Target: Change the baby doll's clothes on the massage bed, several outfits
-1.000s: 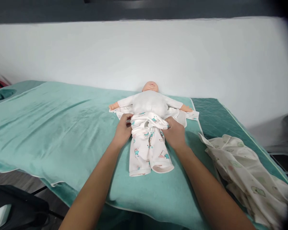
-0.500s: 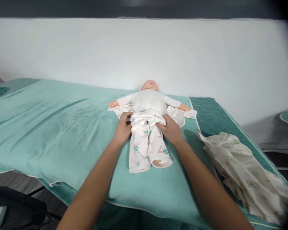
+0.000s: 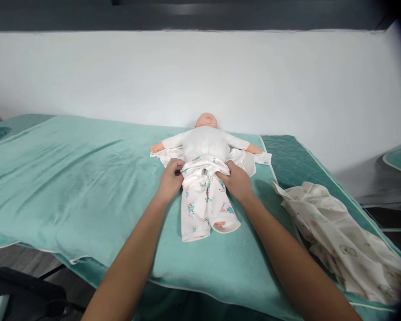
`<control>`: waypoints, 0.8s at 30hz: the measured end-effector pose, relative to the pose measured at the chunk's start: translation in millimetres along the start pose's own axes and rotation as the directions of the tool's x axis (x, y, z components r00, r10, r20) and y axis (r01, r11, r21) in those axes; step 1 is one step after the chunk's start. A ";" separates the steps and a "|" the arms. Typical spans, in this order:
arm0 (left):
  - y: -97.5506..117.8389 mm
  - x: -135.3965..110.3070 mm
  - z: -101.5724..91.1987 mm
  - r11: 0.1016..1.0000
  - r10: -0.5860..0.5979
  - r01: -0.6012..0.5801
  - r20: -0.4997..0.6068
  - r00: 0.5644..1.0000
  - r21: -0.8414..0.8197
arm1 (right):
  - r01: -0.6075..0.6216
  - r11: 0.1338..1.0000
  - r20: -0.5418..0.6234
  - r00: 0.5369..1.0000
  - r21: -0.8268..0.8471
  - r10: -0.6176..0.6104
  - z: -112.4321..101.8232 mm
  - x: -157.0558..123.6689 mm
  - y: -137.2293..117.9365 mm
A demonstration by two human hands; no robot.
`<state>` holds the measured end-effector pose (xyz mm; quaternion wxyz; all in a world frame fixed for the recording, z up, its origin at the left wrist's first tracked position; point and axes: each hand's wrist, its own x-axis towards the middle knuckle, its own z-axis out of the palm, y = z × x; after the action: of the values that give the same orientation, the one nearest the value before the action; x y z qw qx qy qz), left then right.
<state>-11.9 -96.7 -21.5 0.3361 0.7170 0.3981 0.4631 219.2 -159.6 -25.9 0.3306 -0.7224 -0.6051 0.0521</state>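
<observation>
A baby doll (image 3: 205, 138) lies on its back on a teal towel (image 3: 87, 178), head toward the white wall, arms spread. It wears a white top and white printed trousers (image 3: 205, 207). A printed white cloth lies spread under its torso. My left hand (image 3: 169, 180) grips the left side of the trousers' waistband at the doll's hip. My right hand (image 3: 237, 180) grips the right side of the waistband. Both hands have fingers curled into the fabric.
A crumpled cream printed cloth (image 3: 337, 240) lies at the right on a darker green quilted pad (image 3: 287, 156). The white wall (image 3: 200, 76) stands right behind the doll. The towel's front edge drops off near me; a dark object (image 3: 26, 294) sits on the floor at lower left.
Both hands have slid the waistband a little farther up the doll's body, toward its belly. The view has shifted slightly.
</observation>
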 end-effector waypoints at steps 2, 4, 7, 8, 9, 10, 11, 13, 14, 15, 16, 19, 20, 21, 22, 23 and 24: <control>1.2 -1.5 -0.2 0.999 0.041 -0.042 -0.022 0.999 -0.016 | -0.006 1.000 -0.020 1.000 0.007 0.006 -2.4 -1.7 -1.1; 3.3 -4.6 -0.6 0.995 0.092 -0.094 -0.049 0.995 -0.029 | -0.029 1.000 -0.057 0.998 0.005 0.029 -5.7 -5.3 -3.1; 6.5 -10.7 -1.7 0.988 0.136 -0.142 -0.093 0.986 -0.067 | -0.041 0.999 -0.162 0.986 -0.022 0.037 -10.0 -12.3 -6.8; 7.2 -12.4 -2.1 0.987 0.127 -0.137 -0.108 0.986 -0.087 | -0.030 0.999 -0.182 0.983 -0.021 0.026 -11.1 -13.9 -7.5; 7.8 -13.9 -2.5 0.987 0.109 -0.122 -0.120 0.987 -0.107 | -0.013 1.000 -0.182 0.983 -0.009 0.011 -11.9 -15.0 -7.8; 8.3 -14.9 -2.8 0.987 0.092 -0.107 -0.125 0.988 -0.117 | 0.004 1.000 -0.165 0.986 0.019 -0.001 -12.6 -15.3 -7.6; 8.9 -15.7 -3.1 0.989 0.079 -0.094 -0.126 0.989 -0.115 | 0.018 0.998 -0.137 0.991 0.061 -0.010 -13.2 -15.2 -6.8; 10.8 -16.9 -3.6 0.992 0.075 -0.086 -0.117 0.990 -0.087 | 0.033 0.985 -0.077 0.997 0.167 -0.020 -14.8 -15.0 -4.2; 12.0 -17.8 -3.8 0.993 0.085 -0.093 -0.113 0.990 -0.071 | 0.032 0.975 -0.049 0.999 0.219 -0.022 -15.8 -15.7 -2.6; 13.4 -19.1 -4.2 0.993 0.097 -0.104 -0.112 0.989 -0.058 | 0.030 0.964 -0.019 0.999 0.265 -0.026 -17.0 -17.5 -1.0; 14.9 -21.0 -4.9 0.992 0.112 -0.118 -0.113 0.987 -0.051 | 0.028 0.953 0.012 0.999 0.301 -0.033 -18.3 -20.6 0.5; 18.3 -30.0 -9.1 0.990 0.128 -0.131 -0.066 0.990 -0.056 | 0.030 0.928 0.100 0.992 0.372 -0.072 -22.5 -36.1 3.7; 19.0 -33.9 -11.5 0.991 0.114 -0.116 -0.035 0.993 -0.066 | 0.032 0.919 0.122 0.989 0.394 -0.087 -24.0 -42.4 4.3; 19.7 -38.0 -14.3 0.993 0.090 -0.090 0.002 0.996 -0.077 | 0.029 0.909 0.142 0.985 0.416 -0.096 -25.8 -48.7 4.7; 20.6 -42.4 -17.6 0.995 0.058 -0.054 0.040 0.998 -0.086 | 0.019 0.899 0.159 0.982 0.437 -0.098 -27.9 -54.7 4.8; 22.1 -46.8 -21.2 0.996 0.021 -0.014 0.078 0.997 -0.089 | 0.005 0.890 0.180 0.979 0.456 -0.097 -30.7 -60.2 4.5; 24.5 -51.3 -25.2 0.996 -0.017 0.027 0.117 0.993 -0.082 | -0.011 0.880 0.207 0.973 0.474 -0.099 -34.5 -65.4 3.9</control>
<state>-42.1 -150.4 -12.3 0.3935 0.7236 0.3659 0.4332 221.7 -233.4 -22.5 0.4269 -0.5954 -0.6240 0.2716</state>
